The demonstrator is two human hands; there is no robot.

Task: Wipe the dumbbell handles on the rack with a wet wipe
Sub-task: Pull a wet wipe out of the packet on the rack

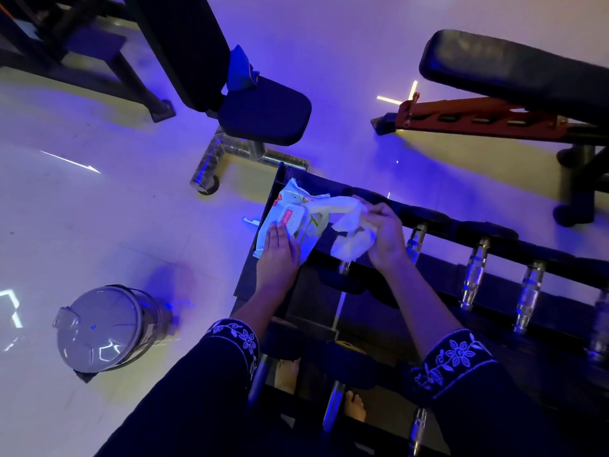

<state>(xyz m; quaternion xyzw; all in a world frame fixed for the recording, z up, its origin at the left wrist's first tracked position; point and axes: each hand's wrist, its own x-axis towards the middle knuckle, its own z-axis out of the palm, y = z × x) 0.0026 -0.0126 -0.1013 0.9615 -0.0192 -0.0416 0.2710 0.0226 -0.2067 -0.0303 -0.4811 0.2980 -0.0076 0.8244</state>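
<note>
The wet wipe [349,222] hung crumpled and white just above the left end of the rack [438,268], one corner drawn out to its 10 o'clock toward the opening of the pack of wipes [290,209]. The right hand [385,235], at the wipe's 3 o'clock, grasped it with fingers and thumb curled into the bunched sheet. The left hand [278,255], at the wipe's 8 o'clock, lay released with straight fingers pressed flat on the near edge of the pack, which rested on the rack's top corner. The dumbbell handles [474,272] stood in a row from the wipe's 4 o'clock outward, shiny metal between dark heads, apart from both hands. Dark sleeves with pale flower embroidery covered both forearms. A round pedal bin [105,328] sat on the floor at 8 o'clock, a padded seat [263,110] at 11 o'clock and a bench [514,74] at 2 o'clock, all well apart from the rack.
</note>
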